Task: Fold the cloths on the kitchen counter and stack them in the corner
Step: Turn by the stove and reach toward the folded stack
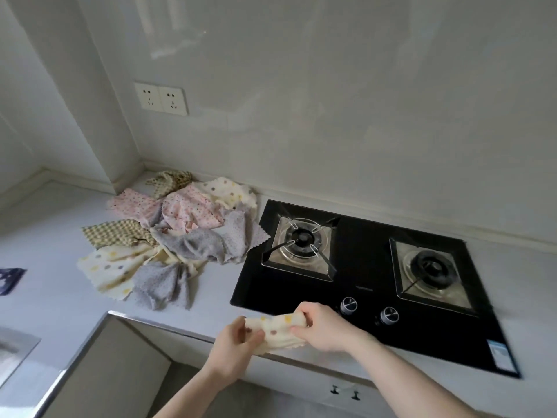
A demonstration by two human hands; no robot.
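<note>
Head view: left hand (233, 342) and right hand (321, 327) are pinching a cream dotted cloth (275, 330) above the surface (211, 309) edge, likely starting its fold, needing corners matched; unfolded pile (174, 233) is waiting near the corner.

Two hands, the left hand (238, 342) and the right hand (324, 328), share one cream dotted cloth (275, 330). The heap of cloths (168, 233) on the worktop (60, 251) holds roughly nine. One hob (370, 285) carries two burners, two knobs. Two wall sockets (159, 97).
</note>
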